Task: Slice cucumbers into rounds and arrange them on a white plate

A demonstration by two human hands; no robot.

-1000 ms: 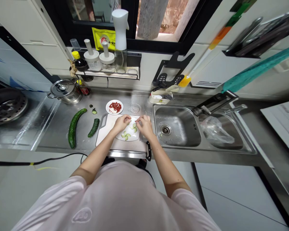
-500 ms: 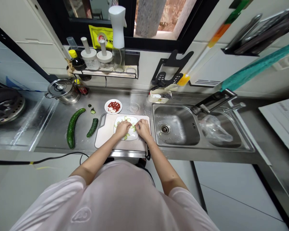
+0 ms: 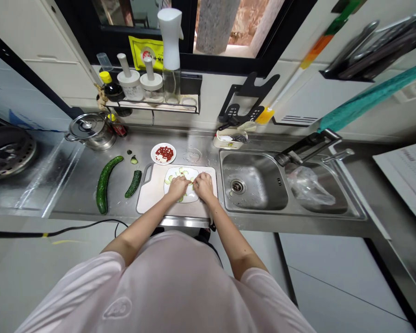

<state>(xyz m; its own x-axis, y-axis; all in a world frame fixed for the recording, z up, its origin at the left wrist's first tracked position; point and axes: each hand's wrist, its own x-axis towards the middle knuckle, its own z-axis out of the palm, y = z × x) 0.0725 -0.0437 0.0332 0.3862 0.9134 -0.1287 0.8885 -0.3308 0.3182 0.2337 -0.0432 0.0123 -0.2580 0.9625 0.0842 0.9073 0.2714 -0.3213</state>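
Observation:
A white plate (image 3: 194,198) sits on a pale cutting board (image 3: 156,187), with several cucumber slices (image 3: 181,171) laid around it. Over the plate's left half is my left hand (image 3: 178,187), its fingers closed in a pinch. My right hand (image 3: 204,185) is closed too, at the plate's right side, fingertips close to those of the left. A bit of pale green cucumber slice shows between the fingertips; the fingers hide most of it. Left of the board lie a whole cucumber (image 3: 106,184) and a cut cucumber piece (image 3: 133,184).
Behind the board stands a small dish (image 3: 153,154) of chopped red pieces. Cucumber scraps (image 3: 134,160) lie near a lidded steel pot (image 3: 92,132). To the right is a double sink (image 3: 260,194) with a plastic bag (image 3: 310,187). A knife handle (image 3: 212,225) juts past the counter's front edge.
My two hands have come slightly closer together over the plate, and my right hand has shifted a little left. The cucumbers, dish and board stay where they were.

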